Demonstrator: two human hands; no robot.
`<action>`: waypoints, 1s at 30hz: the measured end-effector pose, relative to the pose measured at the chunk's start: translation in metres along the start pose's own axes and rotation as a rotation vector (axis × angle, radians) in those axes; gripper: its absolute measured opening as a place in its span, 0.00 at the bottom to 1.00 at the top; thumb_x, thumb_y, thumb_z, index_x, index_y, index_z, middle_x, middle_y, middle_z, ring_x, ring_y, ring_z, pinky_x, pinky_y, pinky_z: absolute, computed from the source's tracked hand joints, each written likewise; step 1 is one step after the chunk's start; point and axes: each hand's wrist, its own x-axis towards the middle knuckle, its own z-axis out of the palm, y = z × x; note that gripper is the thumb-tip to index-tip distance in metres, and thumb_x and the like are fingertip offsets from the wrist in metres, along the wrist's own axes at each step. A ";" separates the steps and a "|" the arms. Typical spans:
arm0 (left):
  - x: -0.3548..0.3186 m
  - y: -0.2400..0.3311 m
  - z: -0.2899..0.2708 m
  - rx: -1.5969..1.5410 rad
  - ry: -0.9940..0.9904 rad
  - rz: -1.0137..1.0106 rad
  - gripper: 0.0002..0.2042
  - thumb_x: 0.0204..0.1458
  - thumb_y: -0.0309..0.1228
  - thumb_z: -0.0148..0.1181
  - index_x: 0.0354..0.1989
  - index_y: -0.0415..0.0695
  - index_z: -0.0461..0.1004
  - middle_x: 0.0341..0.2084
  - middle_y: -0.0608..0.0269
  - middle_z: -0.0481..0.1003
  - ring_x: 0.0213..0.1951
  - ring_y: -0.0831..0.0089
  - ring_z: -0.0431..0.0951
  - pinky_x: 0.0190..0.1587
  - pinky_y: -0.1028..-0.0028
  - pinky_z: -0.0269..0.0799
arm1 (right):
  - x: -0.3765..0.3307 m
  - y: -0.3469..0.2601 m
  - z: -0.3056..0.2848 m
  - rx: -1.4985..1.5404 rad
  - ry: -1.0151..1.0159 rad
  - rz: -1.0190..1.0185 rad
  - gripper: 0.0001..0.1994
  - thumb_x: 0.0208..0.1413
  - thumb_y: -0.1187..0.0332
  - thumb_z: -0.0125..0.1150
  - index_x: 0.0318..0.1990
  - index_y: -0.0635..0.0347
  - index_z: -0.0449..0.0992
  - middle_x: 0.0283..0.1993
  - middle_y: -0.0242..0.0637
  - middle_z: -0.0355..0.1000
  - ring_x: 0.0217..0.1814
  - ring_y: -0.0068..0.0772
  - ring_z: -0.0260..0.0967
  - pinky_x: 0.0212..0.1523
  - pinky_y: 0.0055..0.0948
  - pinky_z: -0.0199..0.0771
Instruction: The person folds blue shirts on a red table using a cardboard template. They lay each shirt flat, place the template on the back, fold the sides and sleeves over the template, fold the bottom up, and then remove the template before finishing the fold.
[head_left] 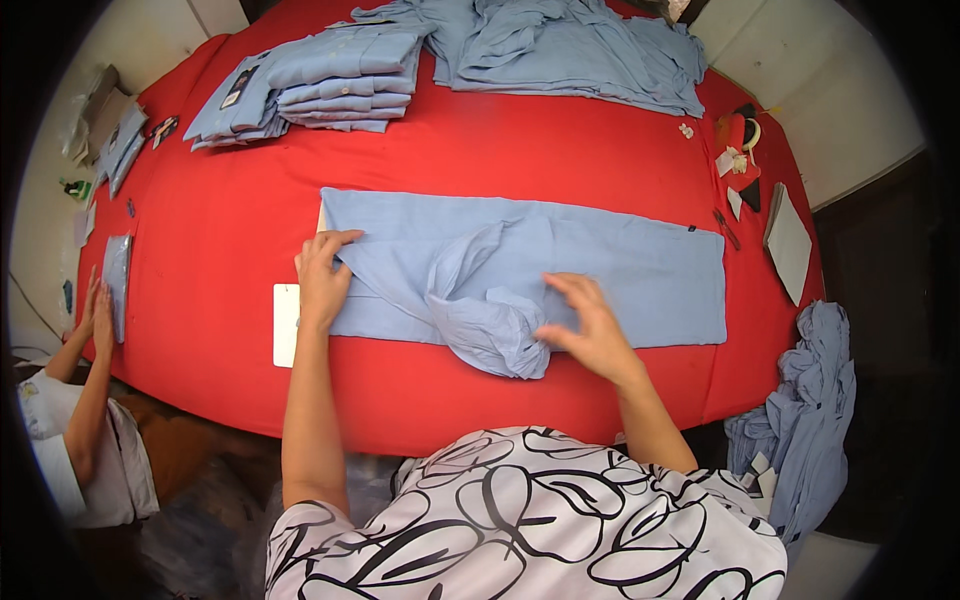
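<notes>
A light blue shirt (640, 270) lies folded lengthwise across the red-covered table in front of me. Its sleeve (490, 325) is bunched up at the near middle, with loose folds over the body. My left hand (322, 275) grips the shirt's left end, index finger stretched over the cloth. A strip of cream card shows at that end, just beyond the fingers. Beside my left wrist is a white tag (286, 325). My right hand (590, 325) hovers at the right side of the bunched sleeve, fingers apart and holding nothing.
Folded blue shirts (345, 85) are stacked at the back left, and loose blue garments (570, 50) lie behind. Scissors (727, 228), tape (752, 134) and a white pad (789, 243) sit at right. Blue garments (805, 420) hang at lower right. Another person's hands (98, 312) touch a bagged shirt (117, 285).
</notes>
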 end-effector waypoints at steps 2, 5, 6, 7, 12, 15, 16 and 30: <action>0.000 -0.002 0.001 0.013 -0.013 0.007 0.23 0.42 0.16 0.51 0.45 0.53 0.81 0.39 0.69 0.75 0.42 0.69 0.69 0.53 0.69 0.58 | 0.005 -0.007 0.012 -0.160 -0.038 -0.207 0.19 0.55 0.64 0.63 0.51 0.64 0.75 0.54 0.47 0.70 0.54 0.46 0.67 0.54 0.39 0.68; -0.002 -0.004 0.000 0.007 -0.001 -0.013 0.23 0.43 0.16 0.51 0.45 0.53 0.82 0.38 0.69 0.75 0.43 0.69 0.69 0.53 0.70 0.58 | 0.013 -0.012 0.016 -0.097 -0.181 -0.141 0.17 0.56 0.62 0.62 0.47 0.66 0.74 0.53 0.47 0.70 0.53 0.43 0.68 0.53 0.38 0.67; -0.002 -0.004 -0.001 0.002 0.008 -0.024 0.22 0.44 0.16 0.51 0.44 0.53 0.83 0.38 0.69 0.75 0.43 0.69 0.69 0.53 0.70 0.58 | 0.016 -0.018 0.007 0.106 -0.211 0.049 0.17 0.57 0.62 0.62 0.46 0.67 0.74 0.52 0.46 0.70 0.54 0.42 0.68 0.54 0.38 0.67; -0.004 -0.006 0.000 -0.006 0.022 -0.031 0.22 0.45 0.17 0.51 0.45 0.53 0.82 0.38 0.69 0.75 0.43 0.69 0.69 0.53 0.70 0.58 | 0.019 -0.022 0.000 0.305 -0.241 0.247 0.16 0.57 0.62 0.62 0.45 0.67 0.73 0.52 0.45 0.70 0.54 0.41 0.67 0.54 0.38 0.66; 0.000 -0.001 0.004 -0.069 0.048 -0.072 0.21 0.47 0.18 0.51 0.46 0.53 0.82 0.40 0.68 0.76 0.46 0.69 0.70 0.56 0.70 0.58 | 0.020 0.066 -0.015 0.533 0.103 0.449 0.24 0.57 0.63 0.63 0.58 0.66 0.68 0.54 0.43 0.70 0.57 0.37 0.66 0.58 0.33 0.64; -0.002 0.001 0.000 -0.034 -0.005 -0.074 0.20 0.49 0.19 0.52 0.47 0.53 0.82 0.41 0.67 0.77 0.47 0.69 0.70 0.57 0.70 0.58 | 0.011 0.062 -0.017 0.474 0.096 0.404 0.31 0.54 0.62 0.67 0.63 0.64 0.65 0.63 0.44 0.66 0.65 0.40 0.62 0.65 0.36 0.59; -0.002 0.000 0.000 -0.044 -0.013 -0.070 0.19 0.50 0.19 0.52 0.47 0.52 0.82 0.41 0.67 0.77 0.47 0.69 0.70 0.57 0.69 0.58 | 0.007 0.060 -0.016 0.465 0.073 0.349 0.33 0.53 0.62 0.68 0.65 0.63 0.64 0.64 0.44 0.65 0.66 0.39 0.61 0.65 0.36 0.58; 0.000 -0.001 -0.002 -0.142 0.169 -0.090 0.16 0.55 0.19 0.52 0.51 0.45 0.77 0.48 0.56 0.73 0.50 0.61 0.71 0.48 0.66 0.70 | -0.022 0.093 -0.055 0.033 0.354 0.311 0.27 0.53 0.67 0.66 0.62 0.58 0.69 0.55 0.38 0.68 0.47 0.29 0.67 0.53 0.29 0.68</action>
